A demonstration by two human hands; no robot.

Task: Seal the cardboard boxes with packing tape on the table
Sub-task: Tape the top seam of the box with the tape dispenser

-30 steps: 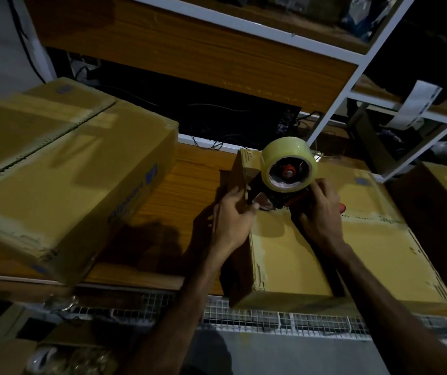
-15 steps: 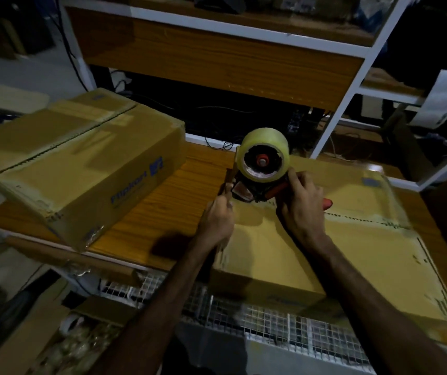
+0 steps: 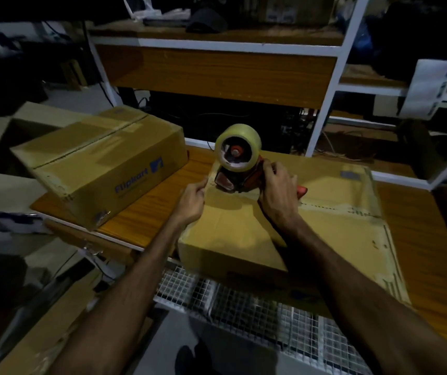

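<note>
your right hand [image 3: 278, 189] grips the red tape dispenser [image 3: 240, 169] (its clear roll stands upright) at the far left end of the flat box [image 3: 311, 228] on the wooden surface [image 3: 146, 212]. your left hand [image 3: 192, 201] pinches that box's left edge. a second box [image 3: 100, 163] lies well to the left.

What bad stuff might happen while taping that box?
The left hand pinches the tape end right beside the tape dispenser, so its blade might nick a finger. The box juts over the table edge and might tip if the right hand presses hard.
</note>
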